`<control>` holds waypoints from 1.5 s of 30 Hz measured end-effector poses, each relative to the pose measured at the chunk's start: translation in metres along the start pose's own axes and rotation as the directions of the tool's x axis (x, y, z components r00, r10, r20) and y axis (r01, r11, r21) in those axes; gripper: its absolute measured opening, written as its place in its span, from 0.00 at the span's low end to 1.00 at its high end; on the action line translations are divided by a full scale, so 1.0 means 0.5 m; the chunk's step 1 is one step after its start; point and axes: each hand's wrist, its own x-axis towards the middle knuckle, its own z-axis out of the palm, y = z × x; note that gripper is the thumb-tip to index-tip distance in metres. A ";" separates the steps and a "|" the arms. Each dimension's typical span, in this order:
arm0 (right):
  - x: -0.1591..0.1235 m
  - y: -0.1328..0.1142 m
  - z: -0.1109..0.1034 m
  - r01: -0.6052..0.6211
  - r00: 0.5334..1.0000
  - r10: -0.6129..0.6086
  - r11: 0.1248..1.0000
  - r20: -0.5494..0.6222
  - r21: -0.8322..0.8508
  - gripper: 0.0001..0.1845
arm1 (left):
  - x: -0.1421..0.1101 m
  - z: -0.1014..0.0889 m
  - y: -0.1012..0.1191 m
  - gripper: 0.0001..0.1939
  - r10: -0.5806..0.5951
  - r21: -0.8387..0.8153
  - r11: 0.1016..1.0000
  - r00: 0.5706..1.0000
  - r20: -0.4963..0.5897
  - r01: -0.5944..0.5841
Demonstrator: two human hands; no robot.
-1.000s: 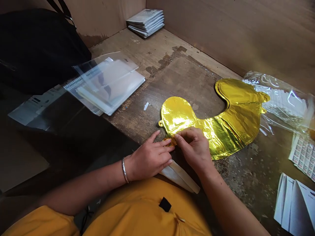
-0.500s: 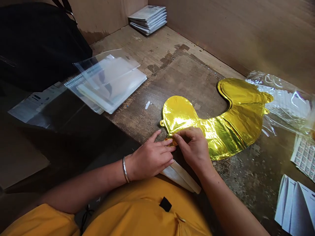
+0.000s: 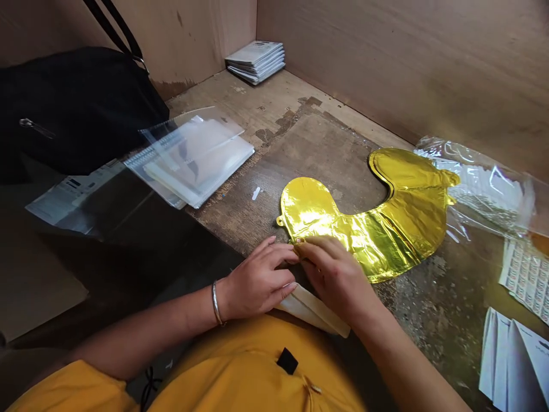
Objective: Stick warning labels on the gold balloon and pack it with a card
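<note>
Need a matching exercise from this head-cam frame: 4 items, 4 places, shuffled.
Items
1. Gold foil balloon
2. Metal bangle
3. Stack of booklets
4. Sheet of printed labels

Places
A. Far corner of the wooden bench
B. On the left wrist
C. Beside the clear plastic bag
D. Flat on the bench, touched by the right hand

Pairs: 1-D, 2-B, 3-A, 4-C
</note>
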 end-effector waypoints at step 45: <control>0.072 0.047 -0.019 -0.568 0.806 0.549 0.617 0.219 0.544 0.22 | 0.064 -0.019 0.002 0.12 0.163 0.264 0.945 0.978 0.131 -0.193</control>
